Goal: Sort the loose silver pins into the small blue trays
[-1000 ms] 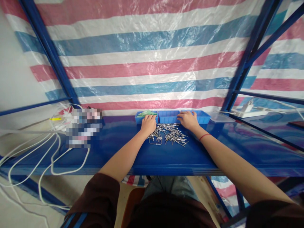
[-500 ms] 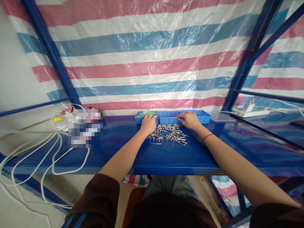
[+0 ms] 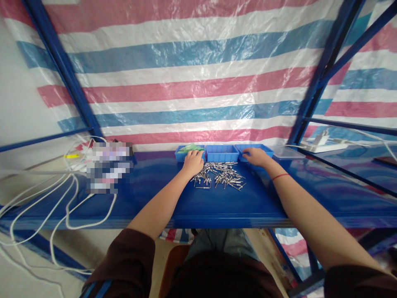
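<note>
Three small blue plastic bins stand in a row at the back of the table. My left hand (image 3: 194, 162) is at the front of the left bin (image 3: 180, 156), its fingers bent over the rim and its thumb hidden. A crumpled green plastic piece (image 3: 191, 147) lies in that bin. My right hand (image 3: 257, 157) is at the front wall of the right bin (image 3: 268, 151), with thumb and forefinger apart and nothing visible between them. The middle bin (image 3: 222, 155) is between the hands. A loose pile of silvery pop rivets (image 3: 229, 176) lies in front of the bins.
White cables (image 3: 72, 207) hang over the left table edge beside a blurred-out object (image 3: 108, 167). A clear plastic lid (image 3: 288, 152) lies right of the bins, near a white power strip (image 3: 325, 142). Blue metal posts (image 3: 316, 89) frame the striped sheet (image 3: 198, 78) behind.
My right hand has moved right, from the join of the middle and right bins to the right bin's front. My left hand stays at the left bin. The rivets look unchanged.
</note>
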The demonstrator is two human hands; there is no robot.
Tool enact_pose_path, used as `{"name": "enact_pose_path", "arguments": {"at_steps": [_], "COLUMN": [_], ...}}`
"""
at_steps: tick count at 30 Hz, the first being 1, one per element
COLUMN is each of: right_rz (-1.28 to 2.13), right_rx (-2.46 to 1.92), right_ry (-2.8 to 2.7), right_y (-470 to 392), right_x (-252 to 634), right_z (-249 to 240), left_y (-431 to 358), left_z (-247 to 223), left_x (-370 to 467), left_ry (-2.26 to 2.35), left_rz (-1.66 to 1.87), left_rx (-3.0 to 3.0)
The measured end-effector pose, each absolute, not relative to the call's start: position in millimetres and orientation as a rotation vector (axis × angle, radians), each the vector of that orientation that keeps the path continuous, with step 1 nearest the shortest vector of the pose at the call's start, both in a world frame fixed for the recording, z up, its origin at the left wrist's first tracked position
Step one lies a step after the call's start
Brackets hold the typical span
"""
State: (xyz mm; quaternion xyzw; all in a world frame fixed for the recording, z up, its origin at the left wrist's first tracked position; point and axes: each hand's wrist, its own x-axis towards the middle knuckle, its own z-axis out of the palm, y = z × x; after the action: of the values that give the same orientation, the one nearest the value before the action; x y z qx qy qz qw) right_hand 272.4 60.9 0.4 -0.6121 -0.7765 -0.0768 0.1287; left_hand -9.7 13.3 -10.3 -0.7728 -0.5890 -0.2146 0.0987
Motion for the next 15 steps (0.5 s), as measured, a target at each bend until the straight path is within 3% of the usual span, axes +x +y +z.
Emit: {"name": "enact_pose_path", "arguments": {"at_steps": [9,15], "right_rz": [-0.340,-0.327], "right_rx": [-1.609,-1.279], "right_ry": [-2.263,-2.169], "right_y": [58,31], "right_x": [278,249], "right_z": [5,20], "left_y": [2,-2], "left_z": [0,-8], "left_x": [-4,7], "left_ry": [-1.733,-1.459], "left_rz": [-0.824,-0.651], "left_rx": [-2.207,-2.676]}}
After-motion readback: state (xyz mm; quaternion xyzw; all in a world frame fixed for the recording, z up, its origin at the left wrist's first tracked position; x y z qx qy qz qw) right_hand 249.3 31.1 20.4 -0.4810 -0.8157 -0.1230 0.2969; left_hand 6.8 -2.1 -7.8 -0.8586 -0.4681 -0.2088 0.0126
